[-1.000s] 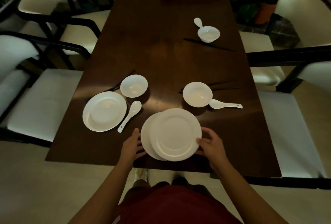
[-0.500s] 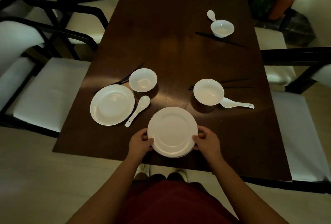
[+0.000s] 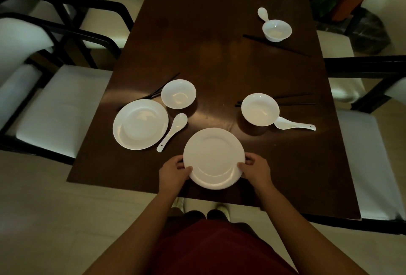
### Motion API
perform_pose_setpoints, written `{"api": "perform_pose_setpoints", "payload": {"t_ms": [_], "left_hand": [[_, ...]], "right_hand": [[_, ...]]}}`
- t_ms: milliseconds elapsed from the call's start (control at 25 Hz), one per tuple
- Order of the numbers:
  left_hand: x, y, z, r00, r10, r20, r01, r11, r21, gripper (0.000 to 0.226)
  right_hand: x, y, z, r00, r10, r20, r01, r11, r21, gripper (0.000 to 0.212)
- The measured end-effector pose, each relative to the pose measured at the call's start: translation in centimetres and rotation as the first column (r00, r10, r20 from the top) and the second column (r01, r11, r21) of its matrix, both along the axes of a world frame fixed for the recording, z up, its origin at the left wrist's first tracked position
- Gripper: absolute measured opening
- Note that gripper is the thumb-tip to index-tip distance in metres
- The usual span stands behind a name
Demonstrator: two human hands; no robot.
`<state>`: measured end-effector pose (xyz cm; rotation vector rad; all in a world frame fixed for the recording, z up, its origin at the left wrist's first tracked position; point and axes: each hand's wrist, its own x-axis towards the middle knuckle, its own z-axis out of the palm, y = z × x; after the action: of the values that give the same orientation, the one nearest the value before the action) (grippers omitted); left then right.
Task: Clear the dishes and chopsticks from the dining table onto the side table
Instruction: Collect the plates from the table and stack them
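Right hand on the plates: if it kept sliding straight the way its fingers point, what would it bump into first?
The right hand points left across the stacked plates it grips, so it would probably meet the left hand on the opposite rim first.

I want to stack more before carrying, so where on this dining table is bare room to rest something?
Bare dark wood fills the far left of the brown dining table, left of the far white bowl, and the near right corner. It is crowded between the single white plate and the held plate stack.

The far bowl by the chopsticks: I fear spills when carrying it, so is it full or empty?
Empty: the far bowl shows only bare white inside.
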<state>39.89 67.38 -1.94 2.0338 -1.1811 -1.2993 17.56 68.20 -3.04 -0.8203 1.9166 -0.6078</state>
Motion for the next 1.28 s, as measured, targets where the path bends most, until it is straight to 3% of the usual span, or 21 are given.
{"api": "perform_pose_setpoints", "payload": {"t_ms": [160, 240, 320, 400, 440, 640, 760, 960, 1120, 1280], "left_hand": [[0.7, -0.1, 0.6, 0.956, -0.169, 0.240, 0.203, 0.971, -0.123, 0.033], [1.9, -0.2, 0.7, 0.951, -0.110, 0.290, 0.157, 0.977, -0.146, 0.034], [4.1, -0.4, 0.7, 0.979, 0.175, 0.109, -0.161, 0.979, -0.126, 0.030], [7.1, -0.8, 0.8, 0.861, 0.492, -0.126, -0.496, 0.868, 0.004, 0.025], [8.6, -1.1, 0.9, 0.801, 0.568, -0.189, -0.567, 0.821, 0.062, 0.024], [11.4, -5.1, 1.7, 0.690, 0.635, -0.346, -0.611, 0.768, 0.191, 0.025], [11.5, -6.5, 1.3, 0.638, 0.680, -0.362, -0.640, 0.729, 0.242, 0.036], [11.4, -6.4, 0.3, 0.548, 0.732, -0.405, -0.704, 0.665, 0.249, 0.034], [11.9, -5.9, 0.2, 0.610, 0.682, -0.403, -0.698, 0.704, 0.134, 0.030], [13.4, -3.3, 0.1, 0.716, 0.648, -0.260, -0.664, 0.747, 0.034, 0.027]], "right_hand": [[0.7, -0.3, -0.3, 0.989, -0.084, 0.120, 0.084, 0.996, 0.007, 0.036], [0.8, -0.4, -0.3, 0.983, -0.103, 0.150, 0.104, 0.995, 0.001, 0.034], [0.9, -0.4, -0.5, 0.980, -0.111, 0.163, 0.113, 0.994, 0.000, 0.034], [0.8, -0.5, -0.7, 0.979, -0.112, 0.171, 0.113, 0.994, 0.006, 0.035], [0.9, -0.5, -0.8, 0.977, -0.113, 0.180, 0.113, 0.994, 0.007, 0.034], [0.8, -0.5, -0.9, 0.971, -0.117, 0.210, 0.121, 0.993, -0.006, 0.033], [0.7, -0.6, -0.9, 0.969, -0.117, 0.218, 0.118, 0.993, 0.006, 0.034], [0.2, -0.7, -0.7, 0.941, -0.159, 0.299, 0.150, 0.987, 0.054, 0.035], [-0.8, -0.8, 0.3, 0.906, -0.175, 0.385, 0.147, 0.984, 0.102, 0.034], [-1.1, -0.9, 1.0, 0.884, -0.127, 0.449, 0.088, 0.990, 0.108, 0.034]]}}
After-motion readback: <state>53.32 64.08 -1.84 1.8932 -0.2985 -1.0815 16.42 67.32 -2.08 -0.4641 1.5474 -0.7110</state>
